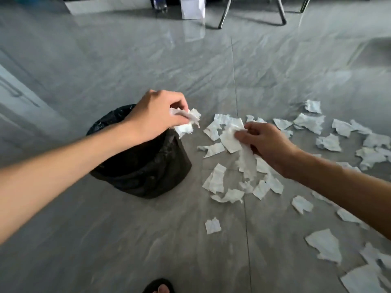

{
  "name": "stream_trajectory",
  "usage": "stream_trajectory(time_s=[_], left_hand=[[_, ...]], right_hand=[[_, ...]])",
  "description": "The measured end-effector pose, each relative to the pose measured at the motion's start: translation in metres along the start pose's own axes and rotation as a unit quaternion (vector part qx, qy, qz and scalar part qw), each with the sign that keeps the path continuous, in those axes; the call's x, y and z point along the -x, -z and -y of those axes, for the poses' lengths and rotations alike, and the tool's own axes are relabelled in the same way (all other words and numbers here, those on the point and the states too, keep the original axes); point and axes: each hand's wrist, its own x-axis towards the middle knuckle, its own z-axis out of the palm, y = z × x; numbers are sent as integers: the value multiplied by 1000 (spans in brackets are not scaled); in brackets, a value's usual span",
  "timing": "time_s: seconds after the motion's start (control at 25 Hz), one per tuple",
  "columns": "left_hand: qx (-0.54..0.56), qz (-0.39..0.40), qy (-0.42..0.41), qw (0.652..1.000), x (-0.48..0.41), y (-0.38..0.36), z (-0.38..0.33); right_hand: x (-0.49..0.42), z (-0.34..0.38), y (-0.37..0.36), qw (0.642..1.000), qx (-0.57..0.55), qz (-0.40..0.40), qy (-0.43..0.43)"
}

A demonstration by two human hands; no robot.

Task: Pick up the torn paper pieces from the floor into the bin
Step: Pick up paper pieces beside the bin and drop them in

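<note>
We held our left hand (156, 115) over the edge of the black bin (139, 166), with the fingers pinched tight on a small bunch of torn paper (187, 122). It was there so the bunch could fall into the bin bag when we let go, though it hung a little past the rim, so we think some bits could miss. Our right hand (266, 142) was lower down by the paper pile (230, 178), with the fingers closed on a long torn strip (241, 149), so both hands could work at once. The bin stood just beside the pile to keep each trip short. Many more paper pieces (330, 142) lay on the grey floor (127, 240) to our right, so a lot was left to do.
</note>
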Motion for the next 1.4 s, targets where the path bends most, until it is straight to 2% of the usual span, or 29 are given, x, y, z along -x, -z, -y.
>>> stream_trajectory(time_s=[0.08,0.2,0.28,0.36,0.44,0.52,0.6,0.72,0.84,0.96,1.04,1.08,1.16,1.24,1.32,1.4], left_hand=[[20,-60,65,996,0,9,30],[22,-82,160,983,11,9,77],[13,-63,198,978,22,8,109],[-6,-13,231,973,34,5,141],[1,50,264,963,45,-2,164],[3,72,286,956,54,-7,178],[-13,48,285,957,59,-11,182],[-23,-40,255,966,62,-11,170],[-9,-90,205,975,58,-8,136],[20,-102,116,988,51,-19,88],[55,-58,40,996,48,-42,58],[69,-12,10,998,50,-60,46],[71,122,-19,990,57,-98,37],[29,269,-14,963,68,-143,40],[-26,366,-5,930,85,-188,50],[-68,398,-25,915,101,-229,57]], right_hand=[[-7,42,-11,999,-23,29,9],[-26,89,-39,997,-31,57,34],[-44,110,-71,997,-31,57,36],[-65,121,-109,998,-22,55,20],[-83,117,-144,999,-16,44,-14],[-98,103,-172,998,6,41,-53],[-104,84,-191,993,2,61,-104],[-101,64,-195,983,-10,104,-149],[-96,50,-161,991,21,92,-92],[-80,16,-105,993,86,65,-49],[-64,-29,-68,976,205,57,-48],[-54,-56,-53,954,289,64,-56],[-29,-110,-37,885,447,110,-68],[-6,-160,-37,827,539,143,-69],[9,-194,-47,817,559,133,-47],[14,-209,-50,845,524,102,-15]])
